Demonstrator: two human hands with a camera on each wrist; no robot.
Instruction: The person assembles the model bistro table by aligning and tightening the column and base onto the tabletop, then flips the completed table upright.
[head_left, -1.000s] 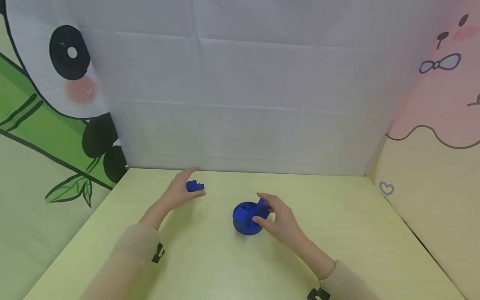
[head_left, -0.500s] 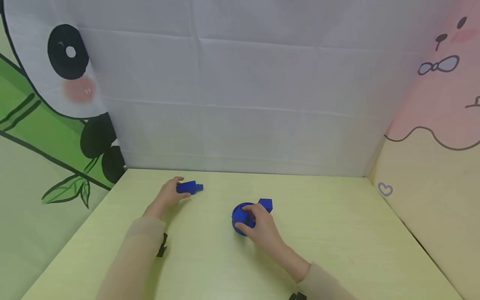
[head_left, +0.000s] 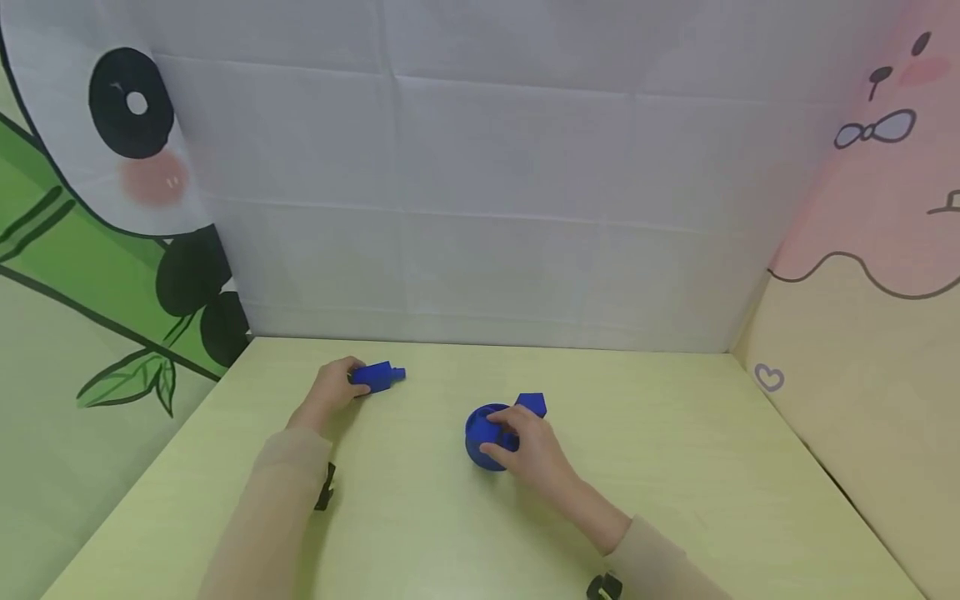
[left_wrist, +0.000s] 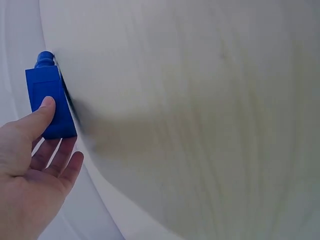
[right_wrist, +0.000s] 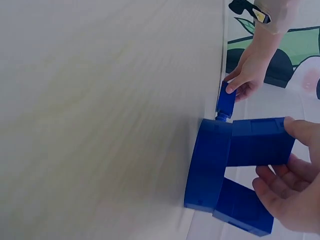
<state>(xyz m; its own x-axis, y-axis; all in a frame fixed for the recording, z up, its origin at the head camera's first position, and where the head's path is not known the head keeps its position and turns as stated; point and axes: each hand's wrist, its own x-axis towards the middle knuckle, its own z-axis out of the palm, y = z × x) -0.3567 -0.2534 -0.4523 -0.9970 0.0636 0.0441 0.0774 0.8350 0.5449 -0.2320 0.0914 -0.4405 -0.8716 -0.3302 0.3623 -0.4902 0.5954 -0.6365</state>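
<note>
A blue bottle-shaped block with a narrow round neck lies at the left back of the table, its neck pointing right. My left hand pinches its rear end, thumb on the upper face in the left wrist view. A round blue base sits near the table's middle, holding two blue rectangular blocks. The right hand reaches over it and grips the upright block by its outer end between thumb and fingers. Beside that hand, the other block leans outward from the base; in the head view it is partly hidden.
The pale yellow table ends at a white creased back panel. Cartoon-printed side panels stand left and right. Black bands with devices sit at both cuffs.
My left hand has drawn back to the bottle-shaped block's rear end and closed on it. The right hand has moved left from the leaning block to the upright one in the base.
</note>
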